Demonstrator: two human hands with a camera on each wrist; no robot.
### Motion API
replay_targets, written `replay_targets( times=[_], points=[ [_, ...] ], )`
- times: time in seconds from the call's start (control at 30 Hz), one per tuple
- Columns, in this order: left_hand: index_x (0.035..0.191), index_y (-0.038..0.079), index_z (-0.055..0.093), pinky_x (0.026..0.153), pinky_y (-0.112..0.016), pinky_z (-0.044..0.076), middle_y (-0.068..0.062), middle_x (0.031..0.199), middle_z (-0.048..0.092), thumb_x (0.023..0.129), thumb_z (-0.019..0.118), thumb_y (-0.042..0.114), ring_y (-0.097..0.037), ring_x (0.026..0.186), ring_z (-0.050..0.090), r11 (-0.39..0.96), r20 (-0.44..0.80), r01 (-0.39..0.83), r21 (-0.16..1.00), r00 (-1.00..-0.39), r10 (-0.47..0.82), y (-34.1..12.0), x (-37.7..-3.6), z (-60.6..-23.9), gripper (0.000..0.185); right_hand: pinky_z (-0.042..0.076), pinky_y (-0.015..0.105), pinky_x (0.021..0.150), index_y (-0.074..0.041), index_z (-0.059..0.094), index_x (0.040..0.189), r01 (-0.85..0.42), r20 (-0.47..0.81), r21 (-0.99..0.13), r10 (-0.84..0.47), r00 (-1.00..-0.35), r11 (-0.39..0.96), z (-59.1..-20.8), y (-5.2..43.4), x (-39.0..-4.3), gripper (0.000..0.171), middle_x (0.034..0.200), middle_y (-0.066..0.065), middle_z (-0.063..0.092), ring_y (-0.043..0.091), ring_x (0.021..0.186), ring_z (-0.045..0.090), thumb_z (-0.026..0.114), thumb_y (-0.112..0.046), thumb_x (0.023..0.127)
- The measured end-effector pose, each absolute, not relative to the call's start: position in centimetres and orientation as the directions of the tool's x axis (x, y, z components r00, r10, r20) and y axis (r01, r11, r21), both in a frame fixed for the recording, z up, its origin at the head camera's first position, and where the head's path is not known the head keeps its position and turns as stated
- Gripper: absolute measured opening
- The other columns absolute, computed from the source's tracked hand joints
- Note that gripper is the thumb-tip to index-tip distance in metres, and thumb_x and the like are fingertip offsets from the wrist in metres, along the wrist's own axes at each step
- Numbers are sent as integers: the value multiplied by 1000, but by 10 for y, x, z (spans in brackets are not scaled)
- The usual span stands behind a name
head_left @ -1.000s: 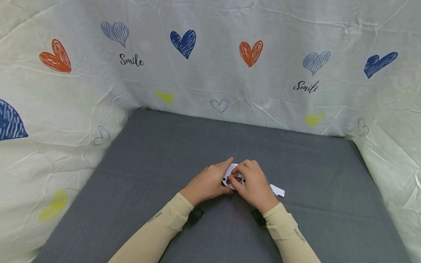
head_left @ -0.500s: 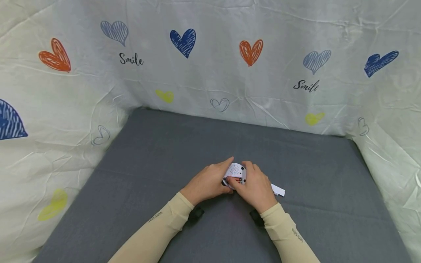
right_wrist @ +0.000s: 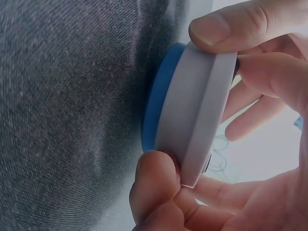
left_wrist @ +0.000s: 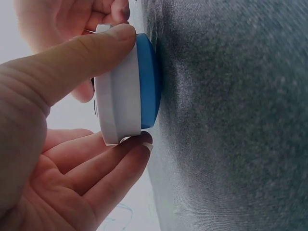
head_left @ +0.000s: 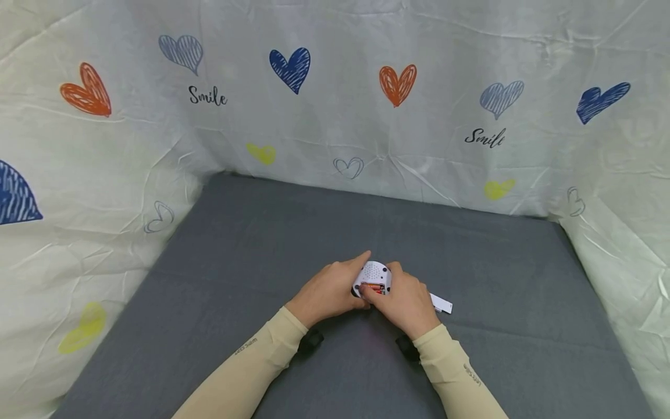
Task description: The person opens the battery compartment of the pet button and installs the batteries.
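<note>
A small round white device (head_left: 374,271) with speaker holes and a battery compartment lies with its back upward between both hands. Its blue side (left_wrist: 148,82) faces down onto the cloth in the left wrist view. Orange-red batteries (head_left: 374,287) show in the compartment. My left hand (head_left: 331,291) grips the device, thumb along the near side and fingers at the far side. From the right, my right hand (head_left: 409,298) holds its edge with curled fingers (right_wrist: 156,178), while its thumb rests at the compartment's near left end. That thumb hides part of the compartment.
A flat white rectangular piece (head_left: 441,303) with a small tab lies on the grey cloth (head_left: 324,227), just right of my right hand. A white curtain (head_left: 335,116) printed with hearts stands around the back and sides.
My right fingers have moved off the compartment to the device's right edge, uncovering the speaker holes and batteries. The right thumb stays near the compartment, and my left hand keeps its grip.
</note>
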State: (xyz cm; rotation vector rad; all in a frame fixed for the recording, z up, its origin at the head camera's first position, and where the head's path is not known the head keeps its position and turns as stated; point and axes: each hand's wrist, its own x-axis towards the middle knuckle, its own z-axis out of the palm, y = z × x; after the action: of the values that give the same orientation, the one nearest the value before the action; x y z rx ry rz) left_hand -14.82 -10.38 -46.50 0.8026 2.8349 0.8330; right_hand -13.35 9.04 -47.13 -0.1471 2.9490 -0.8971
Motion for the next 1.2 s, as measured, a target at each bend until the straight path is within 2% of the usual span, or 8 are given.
replay_targets(
  times=[0.2,0.4,0.7,1.2],
  points=[
    [166,2,40,94,-38,61,-14,150,67,85,95,25,-21,115,74,708,81,480,518,-851,518,-104,-148,-466,101,46,32,59,-2,60,138,-59,-52,-574,-108,-993,817,-470,92,-133,70,89,8,71,19,68,62,79,-51,92],
    [164,0,42,91,-38,62,-16,147,69,85,96,25,-22,113,74,698,108,502,510,-843,527,-104,-146,-465,99,45,32,59,-4,60,141,-26,-93,-584,-99,-991,812,-469,94,-134,73,92,8,72,19,71,63,81,-54,91],
    [165,2,41,97,-40,62,-16,151,66,83,96,21,-24,119,74,710,91,484,512,-852,515,-100,-144,-464,101,44,33,59,-6,63,138,3,-120,-595,-84,-989,803,-469,96,-134,71,91,7,72,20,71,62,82,-54,90],
    [166,3,40,103,-43,60,-16,156,62,83,97,24,-27,129,70,718,59,459,523,-860,507,-100,-146,-465,103,44,33,59,-7,66,137,-16,-107,-570,-94,-990,822,-471,98,-136,70,91,7,72,20,71,62,80,-58,91]
  ],
)
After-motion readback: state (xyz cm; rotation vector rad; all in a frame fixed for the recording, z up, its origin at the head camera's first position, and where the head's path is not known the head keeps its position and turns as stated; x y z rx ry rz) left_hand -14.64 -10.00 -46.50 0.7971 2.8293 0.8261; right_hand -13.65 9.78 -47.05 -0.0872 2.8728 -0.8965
